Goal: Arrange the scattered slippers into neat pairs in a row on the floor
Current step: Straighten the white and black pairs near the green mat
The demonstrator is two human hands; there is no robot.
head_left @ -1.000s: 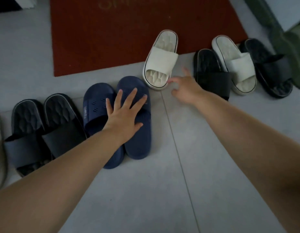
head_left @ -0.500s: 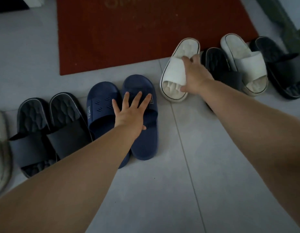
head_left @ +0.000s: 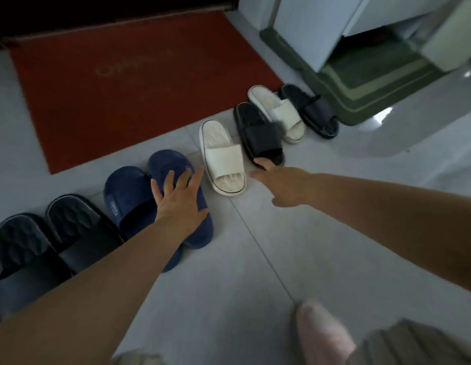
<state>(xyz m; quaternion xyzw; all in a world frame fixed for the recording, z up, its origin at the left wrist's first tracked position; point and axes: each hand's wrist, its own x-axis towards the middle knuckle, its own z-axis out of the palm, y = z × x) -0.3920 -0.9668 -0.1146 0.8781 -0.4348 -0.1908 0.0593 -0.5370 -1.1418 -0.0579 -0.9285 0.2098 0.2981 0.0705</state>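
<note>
The pale grey tiled floor (head_left: 255, 259) fills most of my feed, smooth and crossed by a thin grout line. My view has swung right since half a second ago, so a striped green mat (head_left: 366, 83) now shows beyond the coarse red doormat (head_left: 123, 101). At the left the black pair (head_left: 57, 233) lies side by side, its footbeds moulded in a quilted pattern. The navy pair (head_left: 129, 188) lies right against it, matte, with a small label on one strap. The near white slipper (head_left: 223, 156), which my right hand held a moment ago, now lies flat just beside the navy pair, a dark line round its sole. Beyond it the near black slipper (head_left: 263, 135), a second white slipper (head_left: 281, 111) and a far black slipper (head_left: 313, 114) lie packed together. My left hand (head_left: 179, 198) stays flat on the right navy slipper, grip open, fingers spread. My right hand (head_left: 281, 185) has let go, grip open, one fingertip at the near black slipper's toe end
</note>
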